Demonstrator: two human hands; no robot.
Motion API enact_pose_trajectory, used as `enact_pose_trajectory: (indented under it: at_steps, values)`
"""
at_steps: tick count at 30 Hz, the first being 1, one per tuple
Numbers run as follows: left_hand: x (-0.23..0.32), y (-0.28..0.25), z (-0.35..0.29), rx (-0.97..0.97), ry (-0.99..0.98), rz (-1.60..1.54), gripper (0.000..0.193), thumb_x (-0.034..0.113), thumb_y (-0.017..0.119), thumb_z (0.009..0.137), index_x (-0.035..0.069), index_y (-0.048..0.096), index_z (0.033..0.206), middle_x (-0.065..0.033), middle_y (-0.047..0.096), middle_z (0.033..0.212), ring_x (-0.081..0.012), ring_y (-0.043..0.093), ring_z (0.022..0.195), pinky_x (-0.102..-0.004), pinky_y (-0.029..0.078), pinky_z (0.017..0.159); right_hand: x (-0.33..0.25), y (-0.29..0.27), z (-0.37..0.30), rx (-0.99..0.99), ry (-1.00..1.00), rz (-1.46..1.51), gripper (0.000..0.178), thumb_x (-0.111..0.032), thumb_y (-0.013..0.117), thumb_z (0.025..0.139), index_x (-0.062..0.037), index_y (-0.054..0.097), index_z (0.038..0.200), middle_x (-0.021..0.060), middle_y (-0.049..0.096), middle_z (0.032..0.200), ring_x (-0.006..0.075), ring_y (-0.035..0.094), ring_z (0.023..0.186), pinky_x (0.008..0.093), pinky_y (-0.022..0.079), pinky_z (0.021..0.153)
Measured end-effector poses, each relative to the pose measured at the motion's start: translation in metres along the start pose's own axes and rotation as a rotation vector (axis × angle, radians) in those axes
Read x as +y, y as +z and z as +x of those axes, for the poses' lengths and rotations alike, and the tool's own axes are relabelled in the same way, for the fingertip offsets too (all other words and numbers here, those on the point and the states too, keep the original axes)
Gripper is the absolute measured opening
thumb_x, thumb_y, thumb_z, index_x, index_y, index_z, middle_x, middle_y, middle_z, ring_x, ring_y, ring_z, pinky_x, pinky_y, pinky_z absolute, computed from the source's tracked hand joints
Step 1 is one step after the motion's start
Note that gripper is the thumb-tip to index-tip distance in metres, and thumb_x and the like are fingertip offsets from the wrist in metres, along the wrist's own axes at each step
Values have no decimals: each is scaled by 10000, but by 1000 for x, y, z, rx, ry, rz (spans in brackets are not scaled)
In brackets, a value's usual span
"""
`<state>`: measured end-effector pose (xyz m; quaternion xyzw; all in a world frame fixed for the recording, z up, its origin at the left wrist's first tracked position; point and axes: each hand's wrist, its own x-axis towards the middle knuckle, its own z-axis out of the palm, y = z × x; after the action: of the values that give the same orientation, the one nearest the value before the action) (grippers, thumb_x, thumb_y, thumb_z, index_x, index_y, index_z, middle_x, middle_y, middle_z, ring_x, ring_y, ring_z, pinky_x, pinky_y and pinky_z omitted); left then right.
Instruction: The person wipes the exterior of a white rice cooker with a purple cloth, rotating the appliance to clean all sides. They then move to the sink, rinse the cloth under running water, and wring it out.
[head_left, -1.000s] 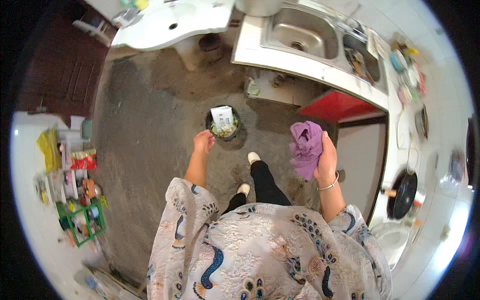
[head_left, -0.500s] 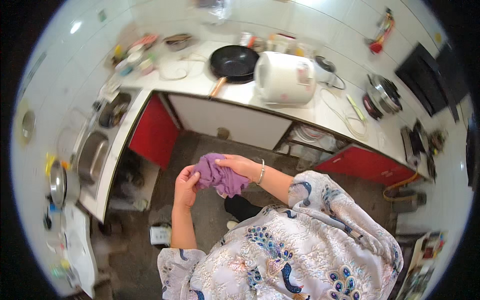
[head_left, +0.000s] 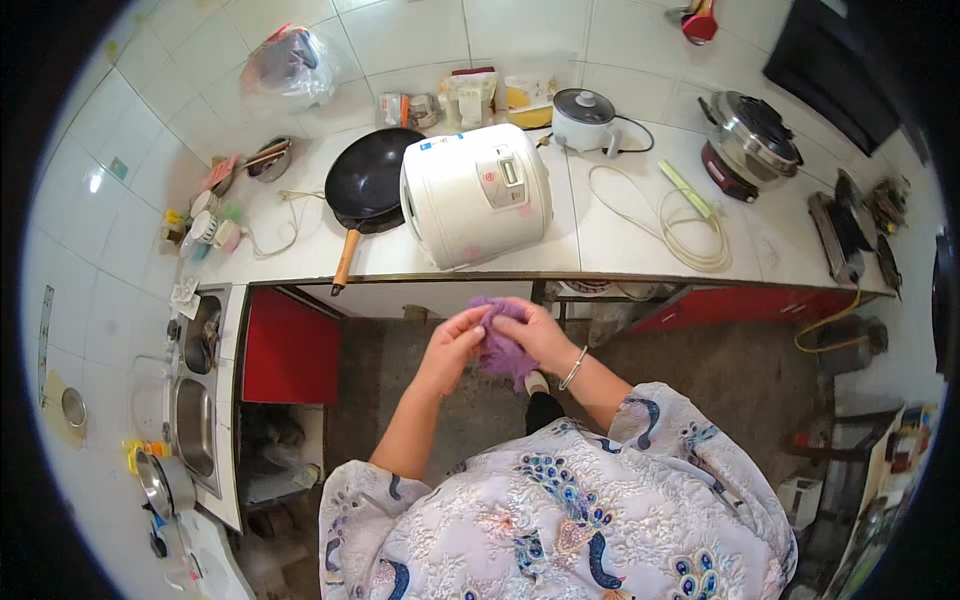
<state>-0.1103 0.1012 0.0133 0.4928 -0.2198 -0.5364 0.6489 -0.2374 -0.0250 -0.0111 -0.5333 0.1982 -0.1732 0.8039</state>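
Observation:
A crumpled purple cloth [head_left: 508, 358] is bunched between my two hands, in front of the counter's edge. My left hand [head_left: 450, 345] pinches its left side, fingertips pressed together. Over its upper right part my right hand [head_left: 540, 335] is closed, with a silver bangle on the wrist. The cloth's lower end hangs loose below the fingers. Just beyond my hands, a white rice cooker [head_left: 470, 200] lies on its side on the white counter [head_left: 560, 240]. To its left sits a black frying pan [head_left: 370, 175] whose wooden handle juts past the counter's edge.
A small white electric pot [head_left: 585, 120], a coiled pale cord with a green power strip [head_left: 685, 185] and a steel pot [head_left: 755, 140] stand along the right counter. At left is a double sink [head_left: 195, 425]. A red cabinet door [head_left: 290, 345] hangs open below.
My hands have come closer together and bunched the cloth smaller. The view has turned rightward, and I am nearer the rice cooker, with my hands in front of it.

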Motion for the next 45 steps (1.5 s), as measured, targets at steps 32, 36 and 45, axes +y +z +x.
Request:
enact_pose_trajectory:
  at_steps: [32,36,45]
  values:
    - [67,-40,196,840,574,962,608,355,488,968,35,338,1463,-213,426,1441,-361,429,1310,-393,362,1071,-80,-127,93,96,-959,-1362,267,-63,598,762,-119,664,1015,28,624,1040,248,570,850,363,460,768]
    - [63,-39,197,841,617,1014,608,362,494,967,40,343,1460,-220,438,1428,-369,442,1297,-398,371,1063,-99,-65,124,206,-1059,-1326,296,-77,613,769,-146,673,1050,9,636,1065,229,587,882,356,456,790]
    - [63,-39,194,849,642,1025,598,350,505,966,38,352,1453,-225,454,1414,-377,461,1280,-407,391,1047,-90,-179,109,418,-693,-1337,354,32,605,733,-79,665,1064,106,650,1089,324,592,955,411,477,861]
